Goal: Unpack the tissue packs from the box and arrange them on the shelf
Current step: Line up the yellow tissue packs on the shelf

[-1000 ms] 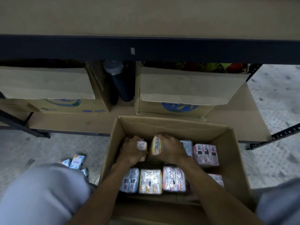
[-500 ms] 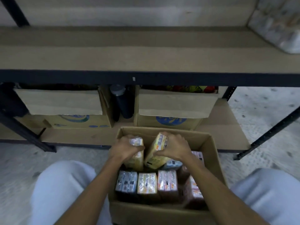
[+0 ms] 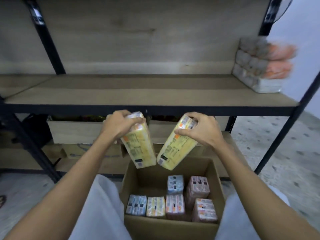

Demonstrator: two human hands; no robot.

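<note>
My left hand (image 3: 121, 124) grips the top of a yellow tissue pack (image 3: 141, 149), held above the open cardboard box (image 3: 143, 176). A second yellow tissue pack (image 3: 175, 150) hangs tilted in my right hand (image 3: 201, 131); the two packs' lower ends nearly touch. Both hang just below the front edge of the wooden shelf (image 3: 138, 94). Inside the box stand several more packs: blue (image 3: 174, 184), pink (image 3: 199, 187), another yellow (image 3: 155, 206). A stack of wrapped tissue packs (image 3: 256, 70) sits at the shelf's right end, blurred.
Black metal uprights (image 3: 46, 40) frame the shelf. On the lower shelf stand open cardboard boxes (image 3: 76, 132). My knees in light trousers (image 3: 102, 210) flank the box. The floor is speckled grey concrete (image 3: 277, 148).
Both hands lifted the two yellow packs out of the box and up toward the shelf edge. The view tilted upward, showing the shelf and the stack at its right end.
</note>
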